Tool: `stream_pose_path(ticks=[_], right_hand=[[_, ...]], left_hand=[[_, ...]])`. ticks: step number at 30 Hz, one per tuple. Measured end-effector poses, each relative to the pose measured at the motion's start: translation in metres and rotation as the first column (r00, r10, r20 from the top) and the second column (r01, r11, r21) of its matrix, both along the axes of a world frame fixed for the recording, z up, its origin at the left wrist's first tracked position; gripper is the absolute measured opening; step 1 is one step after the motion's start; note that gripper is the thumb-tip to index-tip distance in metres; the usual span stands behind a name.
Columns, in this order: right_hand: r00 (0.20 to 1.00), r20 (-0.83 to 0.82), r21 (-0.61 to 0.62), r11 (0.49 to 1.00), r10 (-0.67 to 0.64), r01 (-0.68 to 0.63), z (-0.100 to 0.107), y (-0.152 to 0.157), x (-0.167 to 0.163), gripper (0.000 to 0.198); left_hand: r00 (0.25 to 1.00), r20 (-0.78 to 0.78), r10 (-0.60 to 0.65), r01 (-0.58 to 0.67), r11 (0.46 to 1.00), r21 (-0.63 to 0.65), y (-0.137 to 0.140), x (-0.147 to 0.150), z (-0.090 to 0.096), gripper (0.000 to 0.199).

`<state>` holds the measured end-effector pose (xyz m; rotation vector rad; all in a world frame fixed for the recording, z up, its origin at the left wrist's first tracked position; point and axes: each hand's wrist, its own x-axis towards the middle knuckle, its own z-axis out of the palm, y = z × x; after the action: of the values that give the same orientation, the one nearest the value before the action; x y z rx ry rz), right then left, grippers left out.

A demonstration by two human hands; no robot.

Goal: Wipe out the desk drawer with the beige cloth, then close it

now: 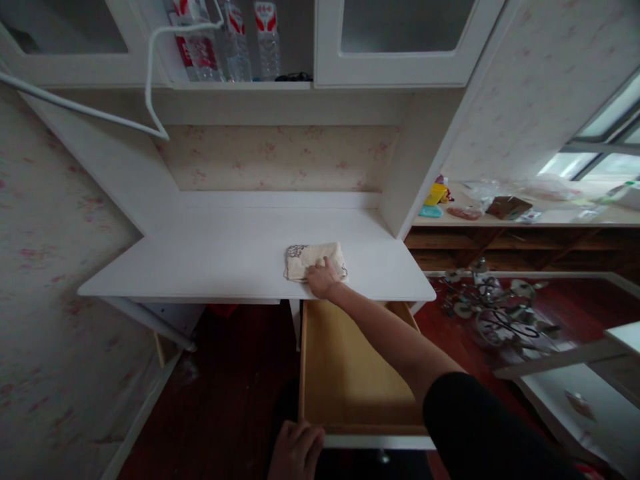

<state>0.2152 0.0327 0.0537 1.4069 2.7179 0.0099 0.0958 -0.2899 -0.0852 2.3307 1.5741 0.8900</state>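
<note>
- The right hand (323,277) rests fingers-down on a folded cream cloth (314,260), gripping its near edge.
- The cloth lies on the white desk (200,260), near the front edge, right of middle.
- The left hand (296,450) curls over the front of the open wooden drawer (345,373) below.

The only camera sits on my head and looks forward and down over the white desk (225,260) and the open drawer (345,373) just below me. It is close to my arms, and the far edges bend (a wide lens).
</note>
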Motion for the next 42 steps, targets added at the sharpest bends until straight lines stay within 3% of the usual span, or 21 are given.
stream_pose_path(ticks=[5,8,11,14,17,20,24,29,32,34,39,42], right_hand=[[0.995,-0.055,0.07,0.994,0.085,-0.081,-0.001,-0.034,0.051,0.044],[0.992,-0.036,0.096,0.988,0.124,-0.12,-0.01,-0.034,0.068,0.07],[0.992,-0.001,0.116,0.985,0.13,-0.129,-0.016,-0.029,0.071,0.081],[0.993,0.008,0.126,0.985,0.116,-0.116,-0.016,-0.029,0.071,0.071],[0.999,-0.032,0.145,0.989,0.025,-0.021,-0.012,-0.04,0.078,0.059],[0.993,-0.093,0.172,0.981,-0.072,0.087,-0.01,-0.064,0.088,0.063],[0.982,-0.187,0.185,0.98,-0.039,0.074,-0.023,-0.112,0.092,0.065],[0.981,-0.171,0.03,0.994,-0.095,0.102,-0.075,-0.154,0.078,0.066],[0.977,-0.086,-0.12,0.976,-0.194,0.183,-0.112,-0.156,0.071,0.062],[0.981,-0.052,-0.185,0.967,-0.188,0.176,-0.13,-0.152,0.067,0.062],[0.995,-0.043,-0.327,0.942,-0.094,0.075,-0.148,-0.139,0.066,0.067],[0.998,-0.019,-0.371,0.927,-0.065,0.053,-0.15,-0.133,0.087,0.068]], left_hand=[[1.0,0.005,-0.026,0.026,0.998,-0.053,-0.007,0.001,0.013,0.038],[0.998,-0.021,-0.051,0.05,0.997,-0.055,-0.014,0.002,0.017,0.041],[0.996,-0.074,-0.047,0.044,0.998,-0.045,-0.021,0.002,0.017,0.041],[0.993,-0.107,-0.041,0.036,0.998,-0.045,-0.025,0.003,0.019,0.043],[0.993,-0.104,-0.054,0.048,0.997,-0.057,-0.025,0.004,0.026,0.043],[0.992,-0.1,-0.073,0.063,0.993,-0.098,-0.022,0.005,0.034,0.039],[0.994,-0.093,-0.066,0.054,0.991,-0.12,-0.019,0.006,0.038,0.04],[0.996,-0.091,0.021,-0.021,1.0,0.0,-0.021,0.009,0.032,0.039],[0.996,-0.086,0.031,-0.027,0.999,0.039,-0.022,0.011,0.028,0.037],[0.995,-0.096,0.028,-0.022,0.998,0.054,-0.021,0.011,0.026,0.034],[0.991,-0.135,0.014,-0.005,0.997,0.073,-0.019,0.009,0.026,0.032],[0.987,-0.158,-0.007,0.022,0.996,0.09,-0.018,0.007,0.024,0.032]])
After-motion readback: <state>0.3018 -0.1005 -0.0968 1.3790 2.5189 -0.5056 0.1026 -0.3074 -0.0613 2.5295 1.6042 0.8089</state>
